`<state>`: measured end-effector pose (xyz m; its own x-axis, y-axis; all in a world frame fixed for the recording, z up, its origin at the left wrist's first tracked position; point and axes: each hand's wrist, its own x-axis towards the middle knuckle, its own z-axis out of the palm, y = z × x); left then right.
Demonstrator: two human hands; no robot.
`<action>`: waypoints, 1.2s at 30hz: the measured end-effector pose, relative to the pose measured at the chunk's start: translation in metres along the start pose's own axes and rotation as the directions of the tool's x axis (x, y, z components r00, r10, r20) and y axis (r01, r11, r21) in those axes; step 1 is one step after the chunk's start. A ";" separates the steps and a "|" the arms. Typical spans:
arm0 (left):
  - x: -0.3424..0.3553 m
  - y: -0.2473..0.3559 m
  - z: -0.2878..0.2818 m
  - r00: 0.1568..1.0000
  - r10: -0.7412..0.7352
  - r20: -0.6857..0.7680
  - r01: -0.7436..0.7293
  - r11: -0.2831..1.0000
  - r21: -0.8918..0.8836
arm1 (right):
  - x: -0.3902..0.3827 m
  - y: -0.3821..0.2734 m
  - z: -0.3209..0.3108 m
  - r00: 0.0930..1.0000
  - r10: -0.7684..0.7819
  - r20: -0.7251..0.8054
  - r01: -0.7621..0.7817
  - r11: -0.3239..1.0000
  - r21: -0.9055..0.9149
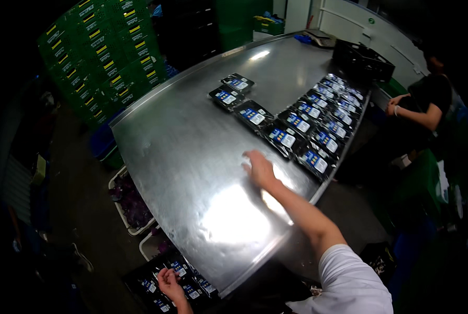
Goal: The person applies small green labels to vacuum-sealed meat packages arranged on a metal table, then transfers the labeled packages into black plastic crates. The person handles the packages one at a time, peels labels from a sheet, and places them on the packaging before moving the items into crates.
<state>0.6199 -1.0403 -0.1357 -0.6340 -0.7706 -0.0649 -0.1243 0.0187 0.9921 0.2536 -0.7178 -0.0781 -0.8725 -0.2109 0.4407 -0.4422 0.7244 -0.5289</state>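
Note:
My right hand [259,168] hovers above the bare metal table [176,157], fingers apart with nothing in them. Just beyond it lie several flat black packs [282,137] with blue and white labels, set in rows along the table's right side. A few others, such as a labelled pack [238,82], form a line further back. At the lower left, my left hand [170,284] is over a dark crate [134,282] of similar labelled packs [193,291]. Its fingers are loosely bent and apart, and I see no pack gripped; whether it touches one is unclear.
A black crate [363,60] stands at the table's far right corner, near a scale [320,38]. Another person [427,104] stands at the right side. Stacked green crates [100,52] rise at the back left. White tubs [124,209] with purple contents sit by the table's left edge.

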 end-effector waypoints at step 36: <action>0.216 0.041 0.368 0.958 -0.198 0.209 0.206 0.978 -0.018 | 0.355 0.252 0.156 0.925 0.380 0.020 -0.374 0.897 0.236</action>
<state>0.1967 -0.9715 -0.1483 -0.7421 -0.6084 -0.2813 -0.2389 -0.1520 0.9591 -0.2002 -0.7130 -0.1678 -0.9791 0.0671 0.1921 -0.1197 0.5734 -0.8105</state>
